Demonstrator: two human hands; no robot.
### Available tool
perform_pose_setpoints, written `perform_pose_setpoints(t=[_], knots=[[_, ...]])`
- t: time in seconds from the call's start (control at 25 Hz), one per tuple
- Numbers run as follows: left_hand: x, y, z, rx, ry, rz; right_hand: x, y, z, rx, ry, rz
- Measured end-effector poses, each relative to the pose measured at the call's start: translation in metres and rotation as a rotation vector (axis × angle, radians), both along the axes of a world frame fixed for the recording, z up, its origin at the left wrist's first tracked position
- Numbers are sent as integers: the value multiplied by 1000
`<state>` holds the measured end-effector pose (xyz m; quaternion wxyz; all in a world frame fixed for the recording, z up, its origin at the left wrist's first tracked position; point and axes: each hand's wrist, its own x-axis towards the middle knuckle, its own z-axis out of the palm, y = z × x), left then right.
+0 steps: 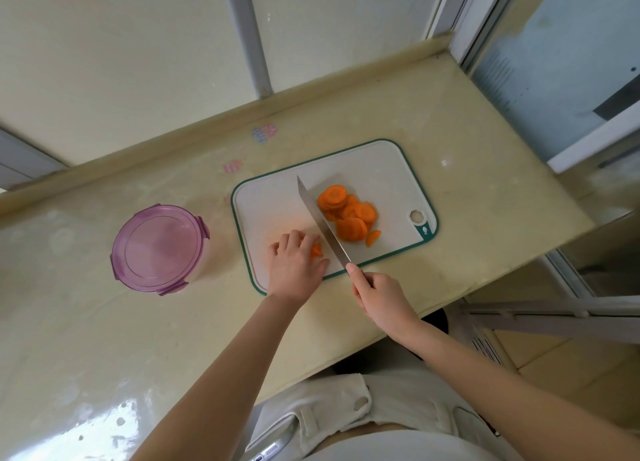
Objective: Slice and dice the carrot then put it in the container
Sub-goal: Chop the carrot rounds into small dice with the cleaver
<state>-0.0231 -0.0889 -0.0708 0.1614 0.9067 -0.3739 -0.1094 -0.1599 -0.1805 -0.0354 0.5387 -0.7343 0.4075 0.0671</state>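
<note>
While my left hand (pixel 294 270) pins the carrot stub (pixel 316 250) from above (stiff, probably prone to roll), my right hand (pixel 381 298) grips the knife (pixel 322 225) by its handle.

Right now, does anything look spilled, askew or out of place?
Nothing spilled: the carrot slices all lie on the cutting board. Only oddity: the container beside it still has its lid on.

Carrot stub (pixel 316 250) mostly hidden under left hand (pixel 294 270) fingers (pixel 293 241); knife (pixel 321 223) handle buried in right hand (pixel 381 296).
</note>
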Motion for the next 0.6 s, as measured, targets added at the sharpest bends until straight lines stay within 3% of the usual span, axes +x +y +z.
perform_pose_setpoints(t=[0.2, 0.6], knots=[[6, -1, 0, 41, -31, 37, 1, 0, 1, 6, 17, 13], [5, 24, -3, -199, 12, 17, 8, 11, 2, -14, 20, 54]])
